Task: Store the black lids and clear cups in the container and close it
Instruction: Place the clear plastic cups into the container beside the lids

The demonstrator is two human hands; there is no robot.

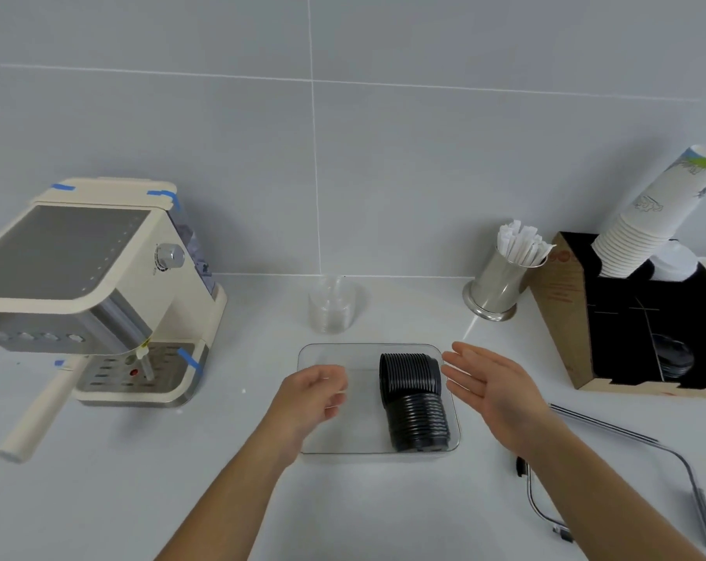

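Note:
A clear rectangular container (345, 447) sits on the white counter in front of me. A stack of black lids (414, 402) lies on its side in the container's right half. A stack of clear cups (330, 304) stands behind the container, near the wall. My left hand (311, 398) hovers over the container's left edge, fingers loosely curled and holding nothing. Just right of the lids is my right hand (485, 382), flat with fingers spread and empty. The container's clear lid (675, 459) lies on the counter at the right.
A cream espresso machine (88, 285) stands at the left with its handle sticking out forward. A steel holder of wrapped straws (501, 281) and a cardboard organiser (634, 317) with paper cups stand at the back right.

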